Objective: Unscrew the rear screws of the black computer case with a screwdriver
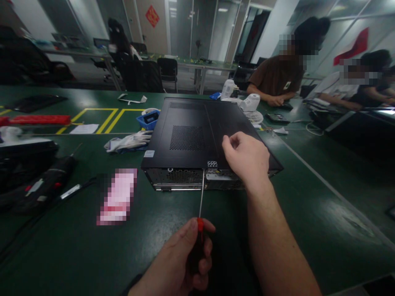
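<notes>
A black desktop computer case (197,131) lies flat on the green table (308,213), its rear panel facing me. My left hand (185,259) is closed around the red-and-black handle of a screwdriver (201,197). The thin shaft reaches up to the case's rear edge at about its middle. My right hand (247,158) rests on the lid near that rear edge, fingers curled and thumb pinched to forefinger. Whether anything sits in that pinch is hidden.
A power screwdriver (46,185) and a pixelated pink item (117,196) lie to the left. White gloves (129,142) and a small blue tray (149,119) sit by the case's left side. Small white fans (251,107) stand behind it. Other people sit at the far right.
</notes>
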`<state>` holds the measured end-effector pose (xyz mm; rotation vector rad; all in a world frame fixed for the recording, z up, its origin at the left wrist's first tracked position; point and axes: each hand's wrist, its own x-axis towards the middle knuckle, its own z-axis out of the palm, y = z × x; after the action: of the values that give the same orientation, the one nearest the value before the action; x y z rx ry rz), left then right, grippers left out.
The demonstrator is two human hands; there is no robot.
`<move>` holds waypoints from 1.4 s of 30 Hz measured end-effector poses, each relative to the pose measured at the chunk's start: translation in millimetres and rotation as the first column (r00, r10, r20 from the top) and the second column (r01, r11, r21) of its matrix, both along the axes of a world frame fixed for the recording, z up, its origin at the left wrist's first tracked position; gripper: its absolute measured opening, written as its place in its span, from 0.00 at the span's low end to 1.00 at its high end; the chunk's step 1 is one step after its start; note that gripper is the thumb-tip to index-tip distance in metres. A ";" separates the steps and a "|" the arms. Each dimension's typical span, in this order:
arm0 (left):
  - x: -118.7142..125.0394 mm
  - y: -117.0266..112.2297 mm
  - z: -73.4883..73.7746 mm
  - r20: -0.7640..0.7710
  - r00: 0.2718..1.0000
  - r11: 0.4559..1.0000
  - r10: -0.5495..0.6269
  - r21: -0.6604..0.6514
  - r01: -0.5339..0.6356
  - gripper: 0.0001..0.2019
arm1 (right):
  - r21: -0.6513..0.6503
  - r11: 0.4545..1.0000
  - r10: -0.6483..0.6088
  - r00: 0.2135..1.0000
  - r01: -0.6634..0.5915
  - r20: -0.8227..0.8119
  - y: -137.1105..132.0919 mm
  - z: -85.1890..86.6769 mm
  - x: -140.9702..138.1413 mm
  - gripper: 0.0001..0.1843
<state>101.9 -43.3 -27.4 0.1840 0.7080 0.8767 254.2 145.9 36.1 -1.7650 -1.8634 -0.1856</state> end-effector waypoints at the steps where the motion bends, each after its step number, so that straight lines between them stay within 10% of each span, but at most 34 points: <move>1: 0.1 -0.5 -0.1 -0.001 1.000 1.000 0.007 0.003 -0.007 0.20 | -0.002 1.000 -0.001 1.000 0.001 -0.001 -0.1 0.1 -0.1 0.18; 42: 1.5 1.7 0.3 -0.046 0.998 0.998 0.052 -0.021 -0.053 0.20 | -0.010 1.000 -0.006 1.000 0.006 0.004 -0.4 1.4 -0.9 0.18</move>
<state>103.4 -41.6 -27.0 0.1659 0.7672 0.9165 253.3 145.5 37.4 -1.7782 -1.8648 -0.1825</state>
